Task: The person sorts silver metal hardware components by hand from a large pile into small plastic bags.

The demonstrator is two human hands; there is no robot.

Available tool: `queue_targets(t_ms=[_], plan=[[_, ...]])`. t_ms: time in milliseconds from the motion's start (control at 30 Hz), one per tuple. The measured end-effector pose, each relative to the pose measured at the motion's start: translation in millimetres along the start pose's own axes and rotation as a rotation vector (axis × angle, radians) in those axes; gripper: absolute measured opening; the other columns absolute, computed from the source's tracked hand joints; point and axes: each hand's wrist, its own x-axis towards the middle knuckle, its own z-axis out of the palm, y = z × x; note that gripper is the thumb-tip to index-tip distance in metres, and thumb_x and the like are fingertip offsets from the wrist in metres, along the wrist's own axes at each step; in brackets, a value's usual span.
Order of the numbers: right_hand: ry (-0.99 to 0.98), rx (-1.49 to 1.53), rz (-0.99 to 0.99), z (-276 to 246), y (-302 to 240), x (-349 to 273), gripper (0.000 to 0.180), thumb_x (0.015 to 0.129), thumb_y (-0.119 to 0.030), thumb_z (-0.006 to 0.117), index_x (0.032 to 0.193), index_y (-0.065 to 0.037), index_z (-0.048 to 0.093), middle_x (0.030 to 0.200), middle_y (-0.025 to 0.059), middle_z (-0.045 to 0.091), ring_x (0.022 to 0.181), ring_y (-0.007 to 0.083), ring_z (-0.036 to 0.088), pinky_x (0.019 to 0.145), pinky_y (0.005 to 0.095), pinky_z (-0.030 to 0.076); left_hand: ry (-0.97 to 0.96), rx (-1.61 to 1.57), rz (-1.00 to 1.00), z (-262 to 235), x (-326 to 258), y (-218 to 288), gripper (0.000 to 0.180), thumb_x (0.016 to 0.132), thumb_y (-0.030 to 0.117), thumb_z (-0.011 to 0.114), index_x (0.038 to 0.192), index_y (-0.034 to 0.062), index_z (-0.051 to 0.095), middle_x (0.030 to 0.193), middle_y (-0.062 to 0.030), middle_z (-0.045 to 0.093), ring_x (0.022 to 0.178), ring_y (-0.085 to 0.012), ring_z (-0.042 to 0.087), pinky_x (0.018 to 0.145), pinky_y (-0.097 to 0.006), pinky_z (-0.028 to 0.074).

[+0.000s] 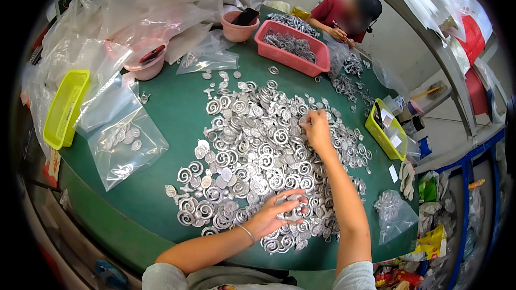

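A broad heap of silver metal pieces [263,145] covers the middle of the green table [145,193]; many are spirals, others oval medallions or small figures. Low in the heap, my left hand [271,216] is curled around a few silver metal pieces [293,212], their exact shape partly covered by the fingers. Farther off, at the heap's right side, my right hand [318,131] reaches down with thumb and fingers pinched together among the pieces. Whatever sits between those fingertips is too small and covered to make out.
A clear bag [129,156] with oval pieces lies left, beside a yellow-green basket [67,110]. Pink tubs [236,29] and a pink bin [317,59] of metal parts stand at the back. Another basket [387,134] and bag [395,215] are right. A person [344,16] works across.
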Motion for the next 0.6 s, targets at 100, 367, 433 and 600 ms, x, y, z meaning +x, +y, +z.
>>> queue_targets(t_ms=[100,367,433,600], plan=[[-0.038,0.277,0.424,-43,-3,-17,0.019,0.074,-0.006,0.069,0.079,-0.003,0.051,0.07,0.0051,0.048,0.055,0.0134,0.046,0.05,0.027,0.037,-0.01,-0.001,0.031,-4,4,-5,0.042,0.089,0.018,0.055,0.128,0.0072,0.044,0.118,-0.0086,0.051,0.103,-0.0195,0.053,0.084,-0.041,0.048],[-0.655,0.459,-0.109,-112,-106,-100,0.027,0.08,-0.006,0.063,0.104,0.001,0.053,0.095,0.0112,0.058,0.088,0.022,0.06,0.079,0.0334,0.049,0.007,-0.212,0.038,-3,4,-6,0.046,0.092,0.036,0.049,0.131,0.0136,0.041,0.121,-0.0051,0.05,0.107,-0.0214,0.052,0.095,-0.05,0.041],[-0.487,0.397,-0.129,-113,-127,-106,0.027,0.078,-0.007,0.064,0.103,0.0,0.056,0.1,0.0133,0.059,0.089,0.0281,0.06,0.081,0.0349,0.047,0.133,-0.184,0.013,-1,2,-6,0.046,0.092,0.037,0.049,0.131,0.0149,0.041,0.121,-0.003,0.05,0.109,-0.0217,0.052,0.094,-0.051,0.041],[-0.465,0.422,0.023,-116,-103,-75,0.022,0.079,-0.011,0.064,0.099,-0.001,0.062,0.092,0.0111,0.062,0.086,0.0242,0.06,0.074,0.0322,0.047,-0.053,-0.1,0.031,-3,-2,8,0.038,0.091,0.027,0.053,0.123,0.0093,0.045,0.126,-0.0091,0.047,0.109,-0.0249,0.052,0.082,-0.044,0.048]])
